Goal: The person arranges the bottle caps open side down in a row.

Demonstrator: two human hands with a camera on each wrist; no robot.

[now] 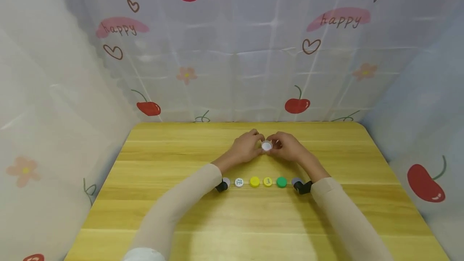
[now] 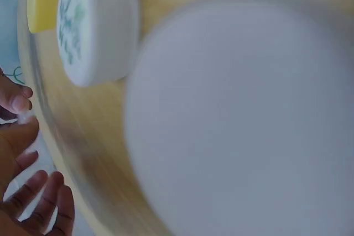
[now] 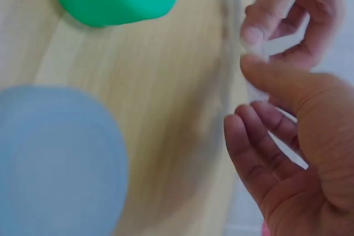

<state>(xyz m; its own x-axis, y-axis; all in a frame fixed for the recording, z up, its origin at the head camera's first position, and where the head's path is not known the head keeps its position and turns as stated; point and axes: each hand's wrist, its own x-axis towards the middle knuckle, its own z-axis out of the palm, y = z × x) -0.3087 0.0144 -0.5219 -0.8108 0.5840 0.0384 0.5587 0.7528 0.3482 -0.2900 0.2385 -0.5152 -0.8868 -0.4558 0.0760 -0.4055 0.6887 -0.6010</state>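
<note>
In the head view, my left hand (image 1: 246, 146) and right hand (image 1: 288, 147) meet above the far half of the table. Between them they pinch a small round cap (image 1: 266, 146) with a white face and a pale, see-through-looking rim. Thumbs and forefingers do the holding; in the right wrist view the other fingers of my right hand (image 3: 298, 153) curve loosely away from it. At the edge of the left wrist view, fingers of my left hand (image 2: 33, 192) appear, with the cap mostly hidden behind the fingertips.
A row of bottle caps lies below the hands: greyish (image 1: 226, 181), patterned white (image 1: 239, 182), plain yellow (image 1: 255, 181), marked yellow (image 1: 267, 181), green (image 1: 281, 182) and blue-grey (image 1: 296, 181). Black wrist cameras hang near both row ends. A printed curtain (image 1: 232, 71) surrounds the wooden table (image 1: 232, 220).
</note>
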